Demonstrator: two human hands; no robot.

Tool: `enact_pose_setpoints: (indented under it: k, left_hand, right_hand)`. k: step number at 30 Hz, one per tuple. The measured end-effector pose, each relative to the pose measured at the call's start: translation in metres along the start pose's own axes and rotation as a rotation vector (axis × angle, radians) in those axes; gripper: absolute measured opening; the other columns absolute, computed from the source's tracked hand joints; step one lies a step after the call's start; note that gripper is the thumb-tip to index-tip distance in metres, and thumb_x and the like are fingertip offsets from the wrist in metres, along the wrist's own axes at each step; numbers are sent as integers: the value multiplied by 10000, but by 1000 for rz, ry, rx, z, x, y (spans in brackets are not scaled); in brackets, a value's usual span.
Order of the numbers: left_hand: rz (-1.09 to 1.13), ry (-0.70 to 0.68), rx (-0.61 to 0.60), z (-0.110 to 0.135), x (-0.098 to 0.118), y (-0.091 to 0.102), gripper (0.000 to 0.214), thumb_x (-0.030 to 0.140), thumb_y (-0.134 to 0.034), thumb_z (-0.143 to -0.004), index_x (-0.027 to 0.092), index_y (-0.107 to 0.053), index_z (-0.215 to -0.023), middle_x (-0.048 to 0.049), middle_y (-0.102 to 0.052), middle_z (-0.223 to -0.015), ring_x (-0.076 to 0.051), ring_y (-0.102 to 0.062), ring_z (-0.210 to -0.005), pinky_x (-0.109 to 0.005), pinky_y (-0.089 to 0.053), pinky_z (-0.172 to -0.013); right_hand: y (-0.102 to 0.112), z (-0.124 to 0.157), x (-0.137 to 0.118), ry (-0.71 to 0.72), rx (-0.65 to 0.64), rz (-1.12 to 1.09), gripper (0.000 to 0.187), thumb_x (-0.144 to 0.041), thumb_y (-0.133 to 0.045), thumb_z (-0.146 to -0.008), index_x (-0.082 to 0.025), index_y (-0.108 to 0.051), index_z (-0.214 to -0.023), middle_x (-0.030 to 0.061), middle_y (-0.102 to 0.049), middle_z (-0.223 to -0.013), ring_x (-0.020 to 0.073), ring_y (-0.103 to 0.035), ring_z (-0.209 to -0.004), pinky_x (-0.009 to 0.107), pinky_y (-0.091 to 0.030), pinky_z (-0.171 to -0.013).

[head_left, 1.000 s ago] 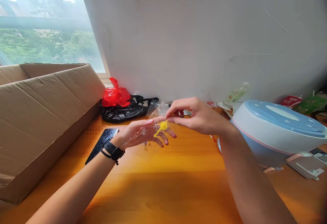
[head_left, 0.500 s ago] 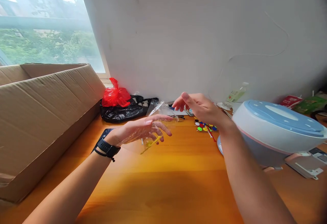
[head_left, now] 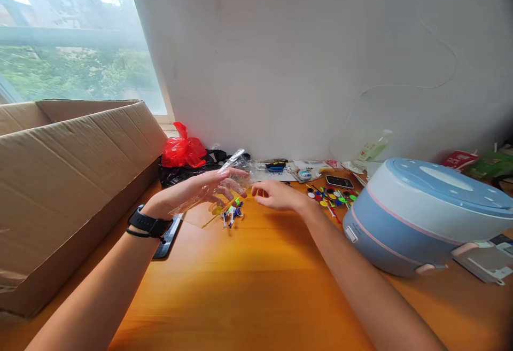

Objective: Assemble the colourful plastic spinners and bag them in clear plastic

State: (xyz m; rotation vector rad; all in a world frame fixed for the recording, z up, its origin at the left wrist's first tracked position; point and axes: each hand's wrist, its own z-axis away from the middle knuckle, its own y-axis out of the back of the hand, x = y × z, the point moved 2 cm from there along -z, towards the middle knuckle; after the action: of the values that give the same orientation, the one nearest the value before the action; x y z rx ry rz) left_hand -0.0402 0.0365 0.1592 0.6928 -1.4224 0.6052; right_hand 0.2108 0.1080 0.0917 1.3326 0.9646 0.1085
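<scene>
Clear plastic bag point(head_left: 236, 161) is hanging around the left hand point(head_left: 202, 186), above the wooden table point(head_left: 256, 292). The hand is looking as if it is inside the bag, with its fingers spread out loosely and not squeezing anything. A thin yellow stick point(head_left: 217, 211) with a round part is showing below those fingers; I cannot tell if it is lying inside the bag or just against it.

The right hand point(head_left: 276, 195) is sitting close by, with its fingers curled in narrow. I cannot tell if it is holding a little piece. Some small bright pieces point(head_left: 232, 214) are showing between the two hands, and more coloured pieces point(head_left: 332, 197) are lying near the blue and white pot point(head_left: 404, 228). A phone point(head_left: 172, 238) is resting under the left wrist.

The bag is looking very light, soft and floppy, so it should be crumpling and sticking to skin easily. Pinching its edge gently should be safest, because thin plastic can tear. The yellow stick is looking light and a bit stiff; the round part should be easiest to grip, since the thin ends might be bending or snapping.
</scene>
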Motion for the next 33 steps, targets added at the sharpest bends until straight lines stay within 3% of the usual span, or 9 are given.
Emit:
enact_pose_setpoints:
  k: [4,7,10,12,17,22,29,33]
  left_hand:
    - [47,-6,6,1,2,-2,569,545,-475,-1092,188,-576,-1523,-164,-733,-1319,-296,-696,-1133,-365,-539,-952]
    - [99,4,-15,1,3,-2,591,538,-444,-1098,167,-543,-1547,-182,-728,-1332,-303,-703,-1123,-381,-533,-962]
    - [129,1,-36,1,2,0,599,534,-447,-1097,166,-530,-1562,-184,-723,-1350,-306,-703,-1137,-384,-531,-964]
    - [137,-3,-32,0,2,1,585,526,-454,-1099,174,-541,-1558,-175,-724,-1353,-297,-700,-1145,-371,-533,-953]
    - [142,1,-31,0,0,0,571,521,-477,-1093,178,-562,-1541,-168,-730,-1332,-292,-704,-1116,-372,-534,-927]
    - [146,-11,-31,0,-1,-2,547,513,-477,-1099,175,-584,-1516,-158,-730,-1313,-280,-694,-1094,-364,-522,-928]
    - [154,-3,-48,2,1,2,563,519,-472,-1103,179,-563,-1542,-169,-715,-1348,-294,-675,-1153,-353,-508,-931]
    - [209,-36,-63,3,0,9,577,520,-469,-1103,173,-548,-1557,-184,-683,-1392,-304,-664,-1179,-355,-510,-921]
  right_hand:
    - [-34,-5,-24,158,-44,-79,223,-186,-621,-974,-221,-793,-1112,32,-778,-1001,179,-670,-838,254,-474,-752]
    - [-51,-10,-34,232,62,-30,302,-157,-595,-1003,-236,-777,-1231,75,-764,-1207,222,-691,-1017,304,-530,-878]
    - [-61,-14,-31,285,192,129,384,-89,-600,-989,-248,-744,-1308,109,-616,-1512,267,-630,-1220,407,-524,-1038]
    - [-64,-16,-26,348,212,226,400,-48,-594,-982,-272,-762,-1267,91,-535,-1604,279,-603,-1267,457,-506,-1084]
    - [-60,-14,-25,412,236,314,256,-144,-642,-1017,-227,-769,-1224,157,-608,-1499,319,-607,-1263,510,-495,-1090]
    - [-55,-13,-32,355,217,291,300,-175,-671,-1013,-229,-736,-1301,141,-721,-1246,284,-661,-1118,429,-532,-1008]
    - [-50,-14,-21,278,230,130,138,-144,-744,-952,-229,-798,-1047,73,-770,-1117,239,-690,-1052,340,-510,-948]
    - [-30,14,-31,130,345,146,144,-128,-671,-986,-209,-771,-920,60,-776,-964,229,-698,-921,322,-501,-854]
